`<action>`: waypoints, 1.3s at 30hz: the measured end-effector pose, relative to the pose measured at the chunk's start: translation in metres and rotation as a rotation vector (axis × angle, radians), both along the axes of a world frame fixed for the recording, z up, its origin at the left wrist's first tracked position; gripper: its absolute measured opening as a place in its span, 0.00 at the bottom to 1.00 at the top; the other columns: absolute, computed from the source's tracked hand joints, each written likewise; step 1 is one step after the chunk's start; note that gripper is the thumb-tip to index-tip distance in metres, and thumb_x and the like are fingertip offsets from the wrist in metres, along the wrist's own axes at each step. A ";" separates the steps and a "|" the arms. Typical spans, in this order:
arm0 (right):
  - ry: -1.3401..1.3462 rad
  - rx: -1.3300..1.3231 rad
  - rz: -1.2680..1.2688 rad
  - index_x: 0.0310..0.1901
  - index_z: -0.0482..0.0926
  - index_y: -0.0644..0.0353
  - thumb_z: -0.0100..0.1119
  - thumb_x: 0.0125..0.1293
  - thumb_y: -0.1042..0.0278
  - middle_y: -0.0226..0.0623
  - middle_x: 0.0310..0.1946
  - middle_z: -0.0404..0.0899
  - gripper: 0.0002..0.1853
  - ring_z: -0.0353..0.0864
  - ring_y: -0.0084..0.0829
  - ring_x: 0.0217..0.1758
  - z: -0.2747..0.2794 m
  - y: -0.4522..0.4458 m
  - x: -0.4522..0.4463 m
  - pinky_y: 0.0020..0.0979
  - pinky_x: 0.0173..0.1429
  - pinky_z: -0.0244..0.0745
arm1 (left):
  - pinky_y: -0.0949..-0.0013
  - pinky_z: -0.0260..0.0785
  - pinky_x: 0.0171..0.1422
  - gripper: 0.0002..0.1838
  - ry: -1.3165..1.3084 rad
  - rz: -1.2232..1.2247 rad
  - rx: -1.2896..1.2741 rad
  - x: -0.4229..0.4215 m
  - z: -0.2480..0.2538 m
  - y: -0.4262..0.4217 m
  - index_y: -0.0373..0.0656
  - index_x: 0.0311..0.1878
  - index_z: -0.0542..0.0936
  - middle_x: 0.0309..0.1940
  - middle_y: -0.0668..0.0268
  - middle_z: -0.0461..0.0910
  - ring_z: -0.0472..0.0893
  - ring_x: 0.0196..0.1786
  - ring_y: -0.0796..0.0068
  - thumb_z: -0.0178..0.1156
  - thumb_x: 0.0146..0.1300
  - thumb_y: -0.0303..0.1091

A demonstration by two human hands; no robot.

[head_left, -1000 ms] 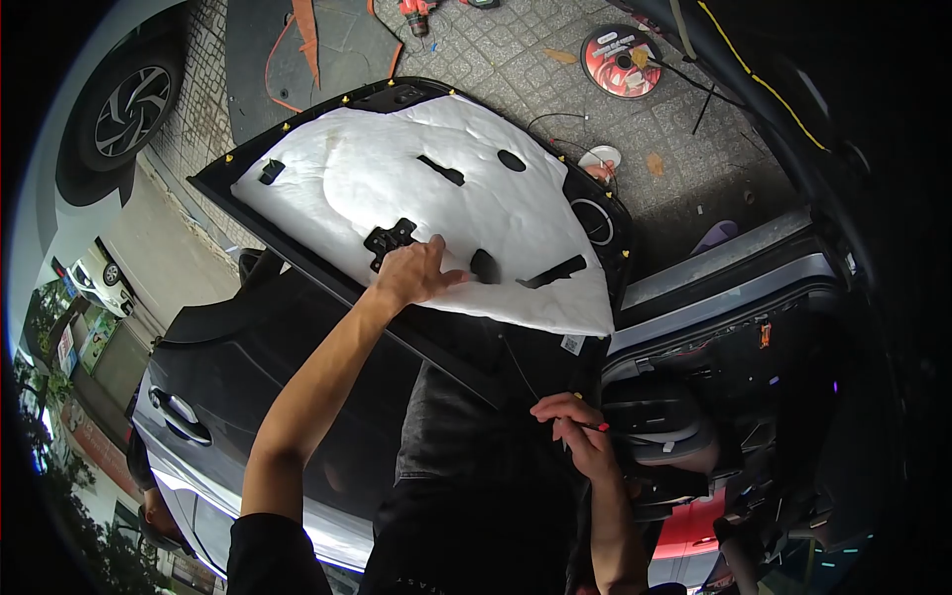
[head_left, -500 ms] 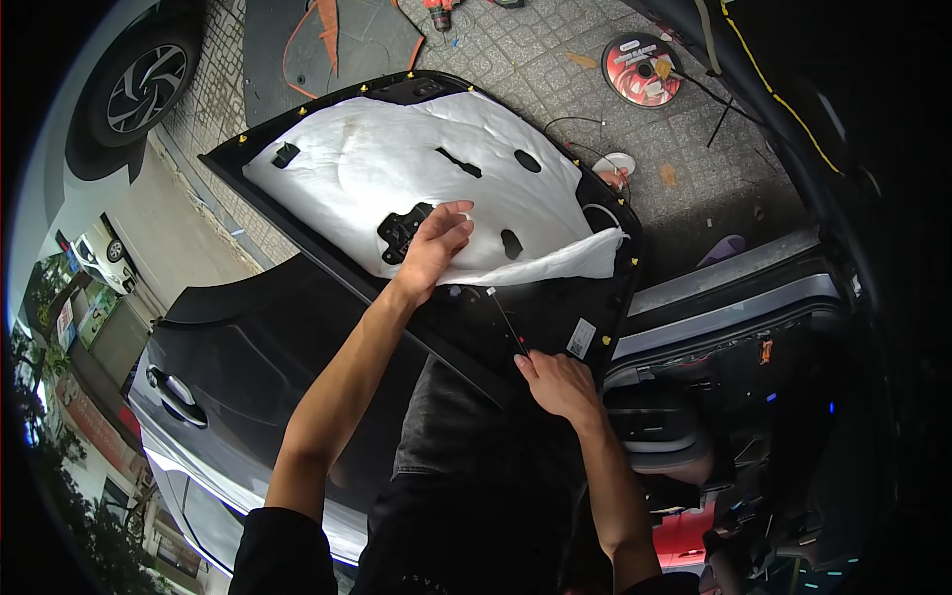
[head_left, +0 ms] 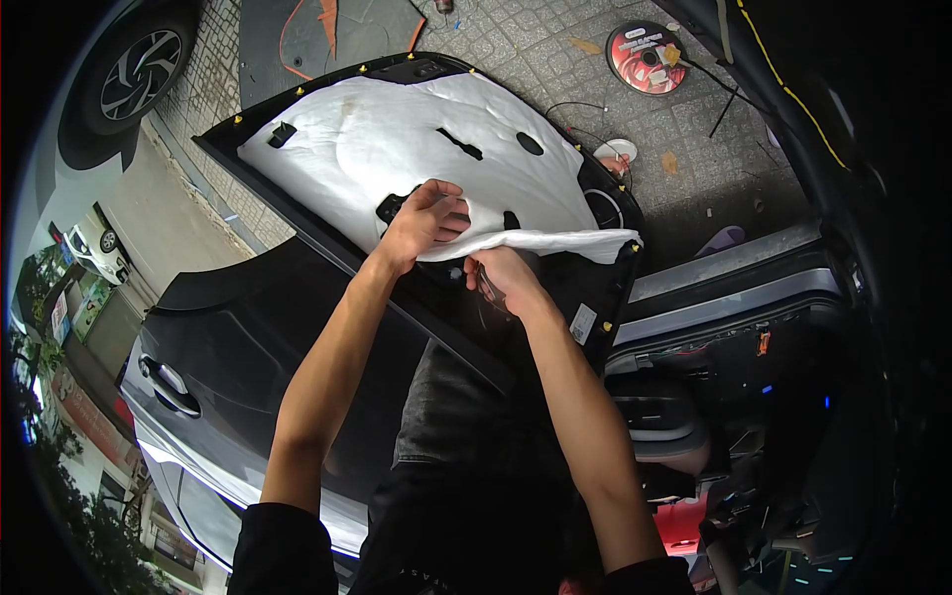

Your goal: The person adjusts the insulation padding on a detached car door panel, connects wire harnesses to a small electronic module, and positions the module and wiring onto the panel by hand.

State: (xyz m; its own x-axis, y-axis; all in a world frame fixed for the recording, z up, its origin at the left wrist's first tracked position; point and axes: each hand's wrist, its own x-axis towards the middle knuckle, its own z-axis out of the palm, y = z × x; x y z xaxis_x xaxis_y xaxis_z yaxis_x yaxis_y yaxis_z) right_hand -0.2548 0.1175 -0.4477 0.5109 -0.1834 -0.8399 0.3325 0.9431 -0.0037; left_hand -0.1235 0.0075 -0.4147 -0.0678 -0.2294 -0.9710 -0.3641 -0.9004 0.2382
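A black car door panel (head_left: 327,231) lies in front of me, with yellow clips along its rim and white padding (head_left: 397,129) over most of it. Its near edge is folded up. My left hand (head_left: 426,226) rests on the padding beside a cut-out, its fingers loosely curved and apart. Close by, just under the folded edge, my right hand (head_left: 508,281) is closed, fingers bent around a thin dark cable (head_left: 483,315). The cable's tip is hidden. A white label (head_left: 583,323) sits on the bare part of the panel to the right.
A dark grey car door (head_left: 248,337) with a handle is at left, a car's door sill (head_left: 734,273) at right. On the paving lie a red round disc (head_left: 647,59), a small white dish (head_left: 617,154) and a dark mat (head_left: 337,40). A wheel (head_left: 139,74) stands upper left.
My right hand has moved up and left with the cable, from the bare lower panel to the folded padding edge. My left hand has shifted slightly up; its fingers are more curved.
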 end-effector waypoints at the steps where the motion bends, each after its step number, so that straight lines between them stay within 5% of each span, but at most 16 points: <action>1: -0.011 0.039 0.023 0.29 0.75 0.60 0.48 0.71 0.54 0.34 0.20 0.75 0.19 0.68 0.21 0.17 -0.004 0.001 0.004 0.25 0.19 0.58 | 0.70 0.75 0.51 0.14 0.000 -0.001 -0.002 0.002 -0.002 0.000 0.41 0.58 0.72 0.46 0.62 0.79 0.81 0.45 0.73 0.50 0.73 0.33; 4: 0.172 -0.096 0.088 0.34 0.78 0.64 0.47 0.71 0.55 0.34 0.23 0.78 0.19 0.72 0.21 0.20 -0.003 0.011 0.018 0.26 0.22 0.64 | 0.74 0.78 0.27 0.15 -0.129 -0.151 0.093 0.012 -0.011 0.004 0.27 0.55 0.71 0.38 0.52 0.81 0.85 0.31 0.69 0.53 0.68 0.25; 6: 0.367 -0.374 0.381 0.50 0.79 0.61 0.46 0.71 0.46 0.49 0.37 0.84 0.25 0.84 0.50 0.39 -0.017 0.033 0.031 0.47 0.45 0.76 | 0.75 0.74 0.22 0.15 -0.129 -0.363 0.177 0.016 -0.014 0.005 0.25 0.53 0.74 0.34 0.54 0.83 0.84 0.26 0.73 0.55 0.66 0.24; 8: 0.469 -0.382 0.598 0.49 0.80 0.59 0.48 0.69 0.42 0.55 0.41 0.83 0.26 0.80 0.58 0.48 -0.007 0.034 0.034 0.54 0.52 0.74 | 0.75 0.69 0.18 0.10 -0.058 -0.498 0.208 0.019 -0.019 0.009 0.26 0.43 0.79 0.29 0.60 0.82 0.80 0.21 0.79 0.59 0.62 0.23; 14: 0.587 -0.324 0.640 0.46 0.80 0.61 0.51 0.69 0.46 0.58 0.41 0.82 0.24 0.79 0.61 0.48 0.006 0.020 0.035 0.54 0.52 0.74 | 0.72 0.67 0.21 0.09 -0.015 -0.724 0.236 0.009 -0.029 0.004 0.29 0.34 0.79 0.26 0.62 0.80 0.77 0.22 0.80 0.62 0.54 0.26; 17: 0.589 -0.381 0.469 0.47 0.79 0.62 0.50 0.70 0.47 0.61 0.41 0.80 0.24 0.78 0.61 0.48 -0.019 0.035 0.037 0.54 0.51 0.73 | 0.67 0.72 0.35 0.17 -0.028 -0.710 -0.033 0.004 -0.033 0.009 0.25 0.39 0.79 0.29 0.57 0.81 0.80 0.32 0.71 0.63 0.48 0.29; 20: 0.626 -0.515 0.389 0.48 0.77 0.62 0.50 0.70 0.47 0.60 0.42 0.80 0.23 0.78 0.61 0.48 -0.010 0.030 0.025 0.54 0.50 0.72 | 0.67 0.72 0.40 0.20 -0.033 -0.636 -0.036 0.004 -0.039 0.015 0.22 0.39 0.78 0.32 0.55 0.81 0.80 0.34 0.70 0.64 0.47 0.31; 22: 0.665 -0.648 0.294 0.48 0.77 0.62 0.53 0.69 0.50 0.56 0.40 0.82 0.21 0.79 0.58 0.46 -0.001 0.024 0.017 0.52 0.49 0.73 | 0.68 0.73 0.37 0.20 -0.047 -0.624 -0.019 0.004 -0.043 0.017 0.21 0.40 0.77 0.33 0.56 0.80 0.80 0.33 0.72 0.65 0.47 0.29; 24: 0.631 -0.668 0.390 0.47 0.76 0.60 0.58 0.66 0.55 0.50 0.36 0.82 0.17 0.81 0.53 0.41 0.017 0.015 0.000 0.49 0.45 0.74 | 0.69 0.73 0.33 0.20 0.014 -0.240 0.139 0.017 -0.060 0.025 0.20 0.43 0.76 0.31 0.58 0.79 0.81 0.34 0.72 0.66 0.49 0.26; 28: 0.682 -0.734 0.471 0.43 0.79 0.63 0.61 0.64 0.60 0.46 0.34 0.82 0.14 0.81 0.48 0.40 0.043 0.006 -0.022 0.42 0.45 0.74 | 0.68 0.76 0.33 0.30 0.045 -0.148 0.251 0.010 -0.045 0.012 0.16 0.58 0.65 0.40 0.53 0.78 0.82 0.37 0.70 0.60 0.52 0.20; 29: 0.721 -0.763 0.500 0.42 0.79 0.62 0.61 0.63 0.60 0.44 0.34 0.83 0.13 0.81 0.46 0.40 0.041 0.010 -0.023 0.42 0.45 0.74 | 0.65 0.77 0.32 0.29 0.088 -0.117 0.220 0.009 -0.042 0.014 0.15 0.57 0.66 0.44 0.47 0.78 0.84 0.39 0.66 0.57 0.52 0.22; 36: 0.915 -0.597 0.356 0.36 0.83 0.59 0.61 0.64 0.60 0.41 0.34 0.84 0.11 0.82 0.46 0.38 0.023 0.024 0.007 0.41 0.43 0.74 | 0.65 0.77 0.33 0.24 0.086 -0.055 0.193 0.021 -0.060 0.030 0.17 0.55 0.71 0.40 0.47 0.80 0.84 0.37 0.65 0.54 0.53 0.20; 39: 1.017 -0.810 0.405 0.39 0.83 0.59 0.64 0.63 0.58 0.39 0.33 0.83 0.12 0.82 0.41 0.33 0.041 0.005 -0.002 0.38 0.39 0.75 | 0.62 0.78 0.28 0.16 -0.071 -0.008 0.044 0.016 -0.080 0.047 0.21 0.46 0.78 0.36 0.47 0.82 0.84 0.33 0.60 0.52 0.54 0.17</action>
